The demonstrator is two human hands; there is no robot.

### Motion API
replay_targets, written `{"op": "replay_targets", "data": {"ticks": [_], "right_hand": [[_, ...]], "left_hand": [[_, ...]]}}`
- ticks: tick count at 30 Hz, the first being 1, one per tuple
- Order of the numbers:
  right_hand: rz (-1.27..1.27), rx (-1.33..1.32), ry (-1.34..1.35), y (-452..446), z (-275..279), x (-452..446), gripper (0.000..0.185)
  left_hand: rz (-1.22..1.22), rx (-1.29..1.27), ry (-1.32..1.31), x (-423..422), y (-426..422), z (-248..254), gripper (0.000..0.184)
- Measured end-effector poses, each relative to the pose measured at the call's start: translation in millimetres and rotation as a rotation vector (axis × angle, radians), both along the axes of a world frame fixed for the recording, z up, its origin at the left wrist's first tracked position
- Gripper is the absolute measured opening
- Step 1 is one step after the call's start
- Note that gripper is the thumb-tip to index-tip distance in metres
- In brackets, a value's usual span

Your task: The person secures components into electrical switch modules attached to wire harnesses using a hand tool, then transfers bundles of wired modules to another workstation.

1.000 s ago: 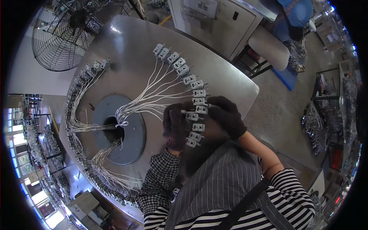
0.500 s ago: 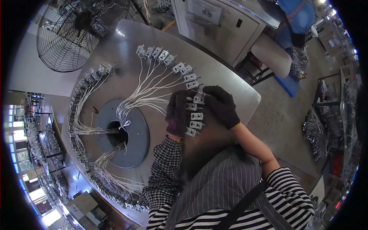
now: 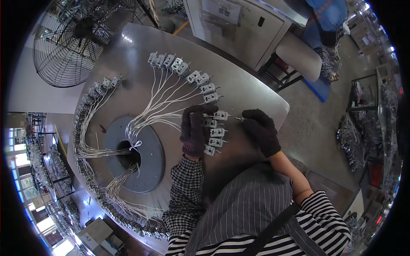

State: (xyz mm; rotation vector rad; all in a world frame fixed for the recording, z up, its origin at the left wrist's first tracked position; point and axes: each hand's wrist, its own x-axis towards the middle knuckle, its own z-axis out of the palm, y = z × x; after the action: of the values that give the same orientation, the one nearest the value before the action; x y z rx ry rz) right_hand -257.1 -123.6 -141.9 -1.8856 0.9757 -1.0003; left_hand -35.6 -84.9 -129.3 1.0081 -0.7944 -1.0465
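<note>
My left hand [image 3: 193, 131], in a dark knit glove, is closed at the wire end of a small silvery metal block [image 3: 221, 115], beside the bundle of white wires [image 3: 160, 118]. From the block's other side a thin metal rod [image 3: 235, 117] reaches to my right hand [image 3: 263, 133], also gloved, whose fingertips are pinched on it. Whether the rod is part of the block or separate cannot be made out. Several similar blocks [image 3: 217, 132] lie just below in a column, and more [image 3: 209, 88] curve away above, each wired.
The metal table [image 3: 239, 70] carries a grey ring [image 3: 149, 181] with wires tied through its hole. Wired blocks [image 3: 102, 87] line the table's left edge. A fan [image 3: 64, 51] stands upper left, a stool [image 3: 299, 55] upper right, near a person in blue [image 3: 333, 17].
My right hand has moved right and slightly down, away from the blocks, and the thin rod now shows between it and the block. My left hand has shifted slightly left and down.
</note>
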Motion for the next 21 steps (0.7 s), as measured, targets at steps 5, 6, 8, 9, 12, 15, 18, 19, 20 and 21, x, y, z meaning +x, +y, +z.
{"op": "replay_targets", "data": {"ticks": [5, 6, 8, 9, 12, 15, 18, 19, 20, 21], "right_hand": [[-0.075, 0.433, -0.225, 1.3, 0.3, 11.8, 0.026], [-0.075, 0.433, -0.224, 0.7, 1.1, 12.6, 0.026], [-0.121, 0.562, -0.248, -1.4, 4.5, 14.0, 0.025], [-0.121, 0.562, -0.248, -1.7, 9.3, 15.1, 0.025], [-0.167, 0.607, -0.240, -3.7, 20.2, 18.4, 0.024], [-0.140, 0.606, -0.247, -3.5, 19.1, 17.3, 0.024], [-0.164, 0.624, -0.191, -5.4, 17.1, 18.2, 0.025], [-0.176, 0.589, -0.199, -5.3, 10.9, 19.2, 0.025], [-0.188, 0.555, -0.207, -4.8, 6.9, 19.6, 0.025], [-0.187, 0.554, -0.206, -5.3, 5.3, 19.2, 0.025]], "left_hand": [[0.062, -0.031, -0.022, -1.9, -1.9, -3.9, 0.030], [0.056, -0.036, -0.016, -1.4, -2.0, -4.4, 0.030], [0.048, -0.040, -0.009, -0.2, -3.0, -7.5, 0.030], [0.040, -0.058, -0.037, 0.8, -4.6, -10.0, 0.030], [0.025, -0.048, -0.054, 3.7, -5.9, -8.9, 0.030], [0.008, 0.003, -0.050, 4.6, -4.7, -8.6, 0.030], [0.005, 0.013, -0.036, 3.2, -6.8, -10.3, 0.030], [0.010, 0.004, -0.013, 2.4, -7.5, -10.5, 0.029], [0.010, 0.004, -0.012, 2.7, -7.3, -9.6, 0.029], [0.005, 0.018, -0.022, 3.5, -7.4, -8.2, 0.030]]}}
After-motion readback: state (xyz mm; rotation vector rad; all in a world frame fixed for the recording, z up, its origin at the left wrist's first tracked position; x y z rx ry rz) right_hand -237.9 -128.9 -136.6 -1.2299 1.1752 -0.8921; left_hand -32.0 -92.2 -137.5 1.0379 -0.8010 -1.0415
